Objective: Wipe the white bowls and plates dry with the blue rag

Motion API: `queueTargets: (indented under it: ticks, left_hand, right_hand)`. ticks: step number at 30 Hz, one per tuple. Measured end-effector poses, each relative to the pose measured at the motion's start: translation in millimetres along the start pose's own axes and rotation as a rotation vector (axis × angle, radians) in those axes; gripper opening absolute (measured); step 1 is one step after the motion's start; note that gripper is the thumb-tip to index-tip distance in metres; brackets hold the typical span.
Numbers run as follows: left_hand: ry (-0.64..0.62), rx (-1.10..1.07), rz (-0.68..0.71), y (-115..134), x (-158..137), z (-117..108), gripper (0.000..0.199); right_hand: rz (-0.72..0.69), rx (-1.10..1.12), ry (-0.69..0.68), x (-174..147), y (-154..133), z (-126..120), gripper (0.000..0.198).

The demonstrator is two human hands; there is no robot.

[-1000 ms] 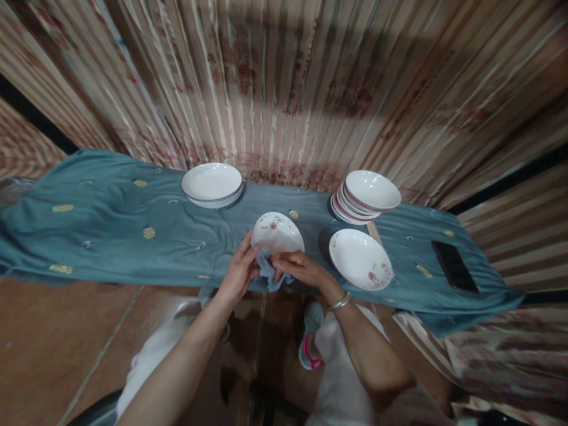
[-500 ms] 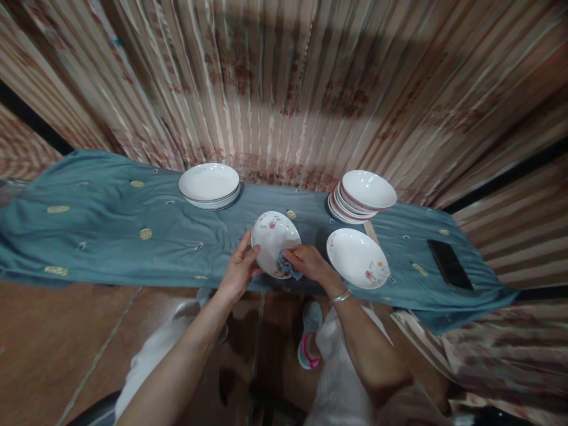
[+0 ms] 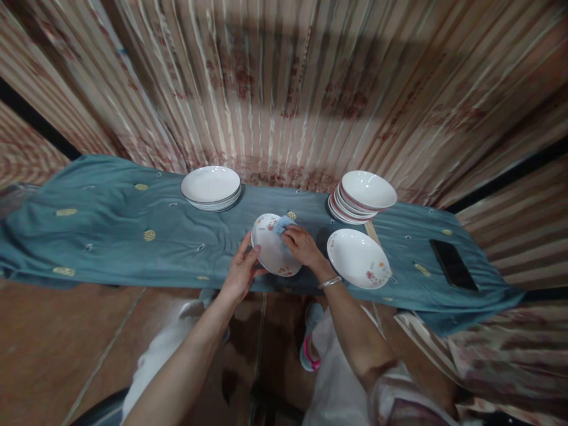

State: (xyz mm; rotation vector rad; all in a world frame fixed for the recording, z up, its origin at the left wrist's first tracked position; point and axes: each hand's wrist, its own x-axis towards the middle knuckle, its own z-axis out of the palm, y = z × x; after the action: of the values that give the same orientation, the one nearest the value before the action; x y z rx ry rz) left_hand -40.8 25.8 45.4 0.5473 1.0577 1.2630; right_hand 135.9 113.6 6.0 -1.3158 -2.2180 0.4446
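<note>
A white plate [image 3: 271, 251] with small floral prints is tilted toward me above the cloth-covered table. My left hand [image 3: 242, 266] grips its left rim, thumb on the upper face and fingers behind. In my right hand [image 3: 302, 244] is a bunched light-blue cloth [image 3: 284, 224], pressed on the upper right part of the plate's face. Just right of that hand, another floral white plate [image 3: 357, 257] lies on the table. The cloth and the right hand hide part of the held plate.
A stack of white plates [image 3: 210, 188] stands at the back left. Red-rimmed bowls [image 3: 366, 192] are stacked at the back right. A black phone [image 3: 452, 264] lies at the right on the green tablecloth [image 3: 110, 231]. A pleated curtain [image 3: 266, 89] hangs behind the table.
My right hand has moved the cloth from the plate's lower right edge up to its upper part. The left hand keeps its hold on the rim.
</note>
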Motion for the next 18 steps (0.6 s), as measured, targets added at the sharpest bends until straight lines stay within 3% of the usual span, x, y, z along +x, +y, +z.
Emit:
queueTargets:
  ticks: [13, 18]
  left_hand:
    - [0.006, -0.037, -0.012, -3, 1, 2, 0.088]
    - [0.015, -0.044, 0.001, -3, 1, 1, 0.086]
  right_hand:
    - [0.03, 0.521, 0.146, 26, -18, 23, 0.026]
    - [-0.004, 0.693, 0.11, 28, -30, 21, 0.028]
